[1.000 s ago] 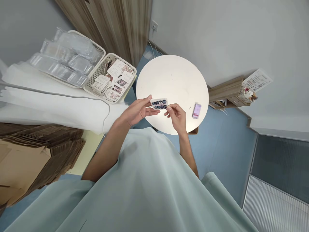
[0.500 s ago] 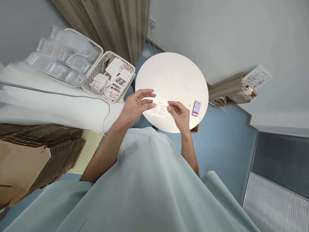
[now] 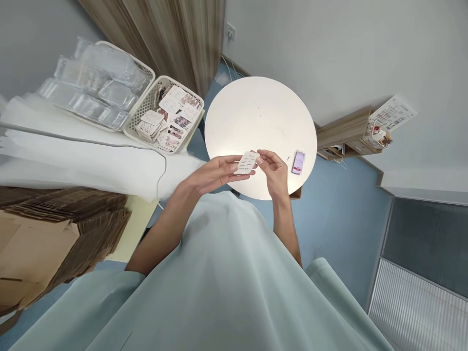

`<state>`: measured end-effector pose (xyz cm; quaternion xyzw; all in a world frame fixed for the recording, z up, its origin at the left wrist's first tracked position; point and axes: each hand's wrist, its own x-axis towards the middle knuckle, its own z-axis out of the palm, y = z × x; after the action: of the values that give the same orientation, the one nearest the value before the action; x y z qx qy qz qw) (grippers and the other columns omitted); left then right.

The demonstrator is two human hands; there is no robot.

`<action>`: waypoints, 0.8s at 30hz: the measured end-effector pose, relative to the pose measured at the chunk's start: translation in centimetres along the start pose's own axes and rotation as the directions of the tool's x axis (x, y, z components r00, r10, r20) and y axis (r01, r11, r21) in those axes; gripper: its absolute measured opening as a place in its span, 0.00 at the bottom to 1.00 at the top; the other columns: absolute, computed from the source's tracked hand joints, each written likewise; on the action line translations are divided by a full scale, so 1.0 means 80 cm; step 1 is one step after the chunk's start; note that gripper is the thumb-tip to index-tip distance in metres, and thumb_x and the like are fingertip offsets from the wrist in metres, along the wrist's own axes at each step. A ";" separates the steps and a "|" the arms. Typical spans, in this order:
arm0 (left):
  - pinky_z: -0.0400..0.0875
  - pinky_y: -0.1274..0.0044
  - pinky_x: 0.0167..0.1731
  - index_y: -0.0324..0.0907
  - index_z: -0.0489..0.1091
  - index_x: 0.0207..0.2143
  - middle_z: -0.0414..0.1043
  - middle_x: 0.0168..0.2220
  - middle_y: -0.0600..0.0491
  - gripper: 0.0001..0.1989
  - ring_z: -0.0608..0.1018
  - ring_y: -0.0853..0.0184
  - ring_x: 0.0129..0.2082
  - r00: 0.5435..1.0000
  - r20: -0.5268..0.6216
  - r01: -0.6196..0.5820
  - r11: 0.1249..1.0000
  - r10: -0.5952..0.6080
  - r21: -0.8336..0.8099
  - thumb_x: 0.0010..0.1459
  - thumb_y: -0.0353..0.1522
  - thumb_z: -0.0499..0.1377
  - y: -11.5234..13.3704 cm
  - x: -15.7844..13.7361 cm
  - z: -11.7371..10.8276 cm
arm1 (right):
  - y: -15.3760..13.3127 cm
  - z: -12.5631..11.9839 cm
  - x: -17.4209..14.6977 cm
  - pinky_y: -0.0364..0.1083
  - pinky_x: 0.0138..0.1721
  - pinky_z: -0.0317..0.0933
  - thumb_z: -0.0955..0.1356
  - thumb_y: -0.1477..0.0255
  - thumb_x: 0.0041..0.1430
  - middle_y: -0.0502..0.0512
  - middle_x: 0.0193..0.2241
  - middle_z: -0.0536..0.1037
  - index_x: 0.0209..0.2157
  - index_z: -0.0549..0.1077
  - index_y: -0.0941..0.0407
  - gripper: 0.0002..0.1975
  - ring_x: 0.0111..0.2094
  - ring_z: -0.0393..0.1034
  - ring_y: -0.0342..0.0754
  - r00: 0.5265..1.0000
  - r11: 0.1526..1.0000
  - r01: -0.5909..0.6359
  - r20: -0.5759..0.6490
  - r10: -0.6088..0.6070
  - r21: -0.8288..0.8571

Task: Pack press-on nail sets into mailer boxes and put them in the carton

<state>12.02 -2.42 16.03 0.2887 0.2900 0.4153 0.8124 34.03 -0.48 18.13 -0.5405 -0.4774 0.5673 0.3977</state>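
Observation:
A small white printed card point(image 3: 247, 163) is held between my two hands above the near part of the round white table point(image 3: 256, 112). My left hand point(image 3: 219, 173) has its thumb on the card's left edge and its fingers behind and below it. At the upper right corner of the card, my right hand point(image 3: 273, 170) pinches it between thumb and fingers. The card is tilted, its lines of print facing up. To the right of my right hand lies a phone point(image 3: 298, 163) with a lit, partly blurred screen.
On the left stand a white basket point(image 3: 141, 109) of printed cards with small items and another basket point(image 3: 146, 90) of clear plastic packs. Flattened cardboard boxes point(image 3: 40, 248) are stacked below, beside white sheeting point(image 3: 91, 165). A small wooden shelf point(image 3: 343, 134) stands at right.
My left hand has closed in from the left and now grips the card with its fingers beneath. The card has tilted and turned. My right hand has kept its pinch.

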 end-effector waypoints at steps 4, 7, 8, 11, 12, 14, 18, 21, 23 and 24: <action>0.74 0.47 0.71 0.42 0.85 0.59 0.84 0.62 0.36 0.36 0.84 0.40 0.64 0.993 -0.110 -0.039 0.997 0.046 0.073 0.54 0.52 0.81 -0.006 0.005 0.008 | 0.001 0.005 -0.001 0.60 0.67 0.75 0.81 0.47 0.61 0.57 0.54 0.88 0.52 0.84 0.48 0.26 0.62 0.82 0.58 0.995 0.998 0.051 -0.089 -0.054 -0.037; 0.74 0.49 0.72 0.44 0.82 0.61 0.83 0.63 0.39 0.39 0.82 0.42 0.67 0.940 -0.303 -0.081 0.965 0.157 0.251 0.51 0.51 0.82 -0.015 0.012 0.011 | -0.003 0.014 -0.006 0.59 0.65 0.77 0.80 0.44 0.60 0.58 0.52 0.89 0.48 0.84 0.50 0.27 0.59 0.83 0.58 0.988 0.994 0.058 -0.139 -0.070 -0.089; 0.74 0.51 0.72 0.45 0.81 0.62 0.83 0.64 0.40 0.41 0.82 0.43 0.67 0.914 -0.351 -0.086 0.942 0.204 0.324 0.50 0.51 0.83 -0.019 0.014 0.012 | -0.003 0.018 -0.008 0.58 0.62 0.79 0.81 0.43 0.59 0.58 0.50 0.89 0.46 0.83 0.51 0.28 0.57 0.84 0.58 0.988 0.993 0.048 -0.142 -0.063 -0.106; 0.75 0.54 0.72 0.46 0.78 0.65 0.81 0.66 0.42 0.44 0.82 0.46 0.67 0.860 -0.392 -0.094 0.857 0.326 0.507 0.50 0.51 0.82 -0.030 0.020 0.012 | -0.001 0.028 -0.009 0.55 0.55 0.81 0.80 0.42 0.58 0.56 0.42 0.88 0.41 0.82 0.52 0.28 0.49 0.85 0.56 0.985 0.989 0.028 -0.165 -0.052 -0.147; 0.75 0.55 0.72 0.46 0.78 0.65 0.81 0.67 0.43 0.43 0.82 0.47 0.67 0.849 -0.387 -0.101 0.830 0.359 0.549 0.50 0.51 0.81 -0.032 0.021 0.012 | 0.001 0.031 -0.008 0.54 0.53 0.81 0.79 0.42 0.59 0.55 0.40 0.88 0.39 0.82 0.52 0.27 0.47 0.85 0.54 0.983 0.988 0.023 -0.178 -0.051 -0.155; 0.77 0.56 0.71 0.47 0.78 0.64 0.80 0.67 0.44 0.41 0.83 0.48 0.65 0.831 -0.381 -0.112 0.793 0.405 0.598 0.52 0.51 0.81 -0.037 0.021 0.009 | 0.008 0.032 -0.003 0.52 0.50 0.81 0.78 0.41 0.61 0.53 0.37 0.87 0.37 0.80 0.52 0.27 0.43 0.84 0.52 0.978 0.988 0.014 -0.202 -0.046 -0.157; 0.84 0.60 0.61 0.45 0.79 0.62 0.85 0.57 0.43 0.35 0.87 0.53 0.56 0.805 -0.433 -0.120 0.826 0.406 0.551 0.57 0.49 0.78 -0.040 0.016 -0.008 | 0.022 0.022 0.011 0.50 0.43 0.80 0.78 0.40 0.60 0.51 0.34 0.84 0.36 0.79 0.52 0.28 0.38 0.81 0.50 0.980 0.993 0.013 -0.197 -0.036 -0.118; 0.86 0.64 0.53 0.43 0.80 0.59 0.85 0.47 0.45 0.32 0.87 0.55 0.51 0.802 -0.473 -0.126 0.877 0.365 0.464 0.57 0.46 0.79 -0.039 0.012 -0.025 | 0.031 0.013 0.018 0.49 0.40 0.80 0.78 0.40 0.60 0.51 0.34 0.84 0.36 0.80 0.52 0.28 0.38 0.81 0.49 0.993 0.995 0.007 -0.119 -0.019 -0.097; 0.86 0.66 0.51 0.43 0.81 0.58 0.85 0.44 0.47 0.31 0.87 0.57 0.48 0.804 -0.486 -0.120 0.895 0.341 0.429 0.55 0.45 0.80 -0.039 0.010 -0.033 | 0.038 0.010 0.021 0.50 0.40 0.80 0.78 0.40 0.61 0.52 0.34 0.84 0.38 0.81 0.52 0.28 0.39 0.82 0.50 0.998 0.995 -0.004 -0.067 -0.003 -0.098; 0.86 0.66 0.50 0.43 0.81 0.57 0.85 0.44 0.47 0.31 0.87 0.58 0.47 0.803 -0.493 -0.115 0.900 0.334 0.421 0.54 0.44 0.80 -0.039 0.009 -0.036 | 0.041 0.010 0.022 0.50 0.42 0.80 0.77 0.40 0.62 0.52 0.35 0.85 0.39 0.81 0.53 0.28 0.40 0.82 0.51 0.999 0.994 -0.008 -0.049 0.003 -0.108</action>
<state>11.91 -2.67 11.76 0.3368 0.5486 0.5134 0.5675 33.27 0.36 14.49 -0.5762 -0.4961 0.5285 0.3776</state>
